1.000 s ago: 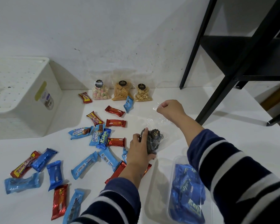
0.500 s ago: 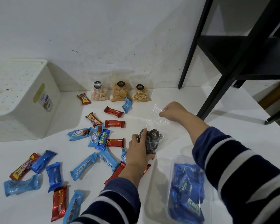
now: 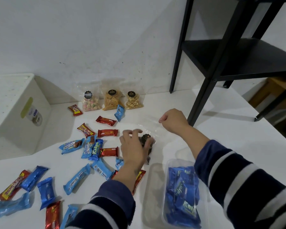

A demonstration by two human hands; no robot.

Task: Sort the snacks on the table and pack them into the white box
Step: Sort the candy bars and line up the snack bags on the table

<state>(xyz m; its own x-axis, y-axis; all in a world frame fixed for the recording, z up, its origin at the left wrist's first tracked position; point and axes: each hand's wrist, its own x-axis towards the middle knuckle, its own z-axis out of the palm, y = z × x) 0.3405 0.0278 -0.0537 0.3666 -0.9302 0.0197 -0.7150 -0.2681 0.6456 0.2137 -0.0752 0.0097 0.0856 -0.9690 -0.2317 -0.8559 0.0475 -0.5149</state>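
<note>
At table centre, left hand curls over a clear crinkly bag of dark lumpy snacks, fingers bent round it; right hand pinches the bag's flat transparent top edge, fist closed, bag stretched btwn both; white box, matte plastic w/ dotted surface and yellow-green label, sits far left against wall; glossy foil bars, blue and red, scattered left of hands on smooth white table; clear rectangular tub holds blue Kalpa wrappers near right sleeve; 3 cellophane pouches lean upright at wall; black metal shelf frame at right.
</note>
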